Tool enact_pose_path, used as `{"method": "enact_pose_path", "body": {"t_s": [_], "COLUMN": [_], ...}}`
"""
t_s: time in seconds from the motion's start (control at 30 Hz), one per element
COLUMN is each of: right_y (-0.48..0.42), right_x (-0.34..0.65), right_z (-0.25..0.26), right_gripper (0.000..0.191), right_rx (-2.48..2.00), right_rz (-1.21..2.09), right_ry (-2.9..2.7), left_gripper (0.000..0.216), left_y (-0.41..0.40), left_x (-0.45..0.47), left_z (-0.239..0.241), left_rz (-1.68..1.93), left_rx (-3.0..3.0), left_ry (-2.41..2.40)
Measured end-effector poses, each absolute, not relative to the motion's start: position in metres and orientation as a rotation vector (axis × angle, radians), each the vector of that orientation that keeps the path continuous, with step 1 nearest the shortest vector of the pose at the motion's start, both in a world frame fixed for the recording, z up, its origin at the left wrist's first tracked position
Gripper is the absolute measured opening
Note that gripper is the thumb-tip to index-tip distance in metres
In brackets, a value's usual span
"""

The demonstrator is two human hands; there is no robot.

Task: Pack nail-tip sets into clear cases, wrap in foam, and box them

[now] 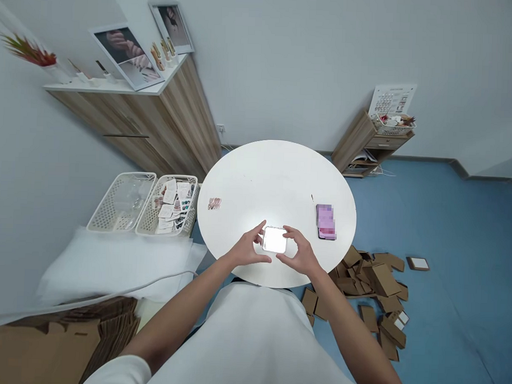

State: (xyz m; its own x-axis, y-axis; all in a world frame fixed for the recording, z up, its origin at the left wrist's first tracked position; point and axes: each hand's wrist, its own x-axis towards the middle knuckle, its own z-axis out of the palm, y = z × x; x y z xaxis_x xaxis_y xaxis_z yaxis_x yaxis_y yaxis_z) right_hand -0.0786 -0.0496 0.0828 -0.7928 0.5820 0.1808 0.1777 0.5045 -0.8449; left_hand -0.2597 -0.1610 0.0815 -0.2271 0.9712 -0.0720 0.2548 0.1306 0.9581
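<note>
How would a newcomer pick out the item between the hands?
Find the rounded white table. Toward its near edge, between the left hand and right hand, is a small rounded-corner rectangle. Its glaring white face sets it apart from the purple rectangle to its right and the small pinkish pieces to its left.

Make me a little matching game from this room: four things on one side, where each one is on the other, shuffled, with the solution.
Things
1. Bright white rectangular item
2. Purple-and-pink item
3. Loose brown boxes
4. Pair of white baskets

Places
A. On the blue floor
B. Left of the round table
C. Between the left hand and right hand
D. On the tabletop's right side

Pairs: 1-C, 2-D, 3-A, 4-B
</note>
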Motion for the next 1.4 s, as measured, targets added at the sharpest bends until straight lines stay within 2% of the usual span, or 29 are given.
{"method": "enact_pose_path", "body": {"t_s": [0.07, 0.27, 0.4, 0.57, 0.8, 1.0, 1.13, 1.4], "right_y": [-0.053, -0.063, -0.064, -0.056, -0.036, -0.024, -0.020, -0.019], "right_x": [-0.082, -0.091, -0.090, -0.081, -0.067, -0.066, -0.069, -0.068], "right_z": [0.080, 0.074, 0.073, 0.074, 0.079, 0.079, 0.077, 0.072], "right_gripper": [0.048, 0.053, 0.053, 0.050, 0.051, 0.047, 0.045, 0.048], "right_rx": [-0.656, -0.683, -0.661, -0.600, -0.486, -0.383, -0.347, -0.420], "right_rz": [1.197, 1.181, 1.151, 1.101, 1.082, 1.073, 1.065, 1.181], "right_ry": [-2.315, -2.341, -2.393, -2.414, -2.469, -2.549, -2.568, -2.435], "left_gripper": [0.097, 0.076, 0.079, 0.107, 0.080, 0.088, 0.079, 0.078], "left_y": [-0.161, -0.160, -0.162, -0.162, -0.149, -0.149, -0.148, -0.141], "left_x": [-0.264, -0.277, -0.280, -0.272, -0.253, -0.248, -0.247, -0.240], "left_z": [0.078, 0.077, 0.070, 0.058, 0.062, 0.066, 0.067, 0.066], "left_rz": [1.142, 1.136, 1.107, 1.074, 1.106, 1.116, 1.135, 1.219], "left_rx": [1.216, 1.287, 1.318, 1.318, 1.369, 1.368, 1.343, 1.181], "left_ry": [1.611, 1.597, 1.580, 1.555, 1.573, 1.578, 1.587, 1.477]}}
